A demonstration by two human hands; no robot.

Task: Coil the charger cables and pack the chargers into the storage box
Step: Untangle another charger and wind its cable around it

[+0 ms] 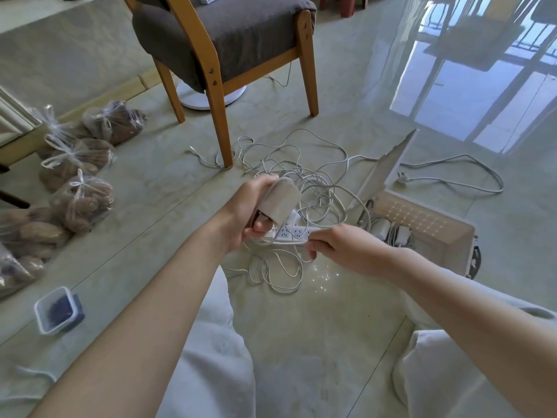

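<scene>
Cable (283, 196) is wound round the gripping left hand (247, 206) and pinched by the right hand (337, 245), over a tangle (301, 164) on glossy tiled floor (301, 327). An open box (452, 236) with chargers (398, 233) inside is seen right. A chair (229, 40) is seen far, bags (81, 200) left.

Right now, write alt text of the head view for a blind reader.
A person's left hand holds a coil of white charger cable while the right hand pinches its loose strand, above a white plastic power strip and tangled white cables. An open white storage box sits to the right.

White cables (304, 176) tangled; box (458, 236) open (chargers (402, 235) inside)
</scene>
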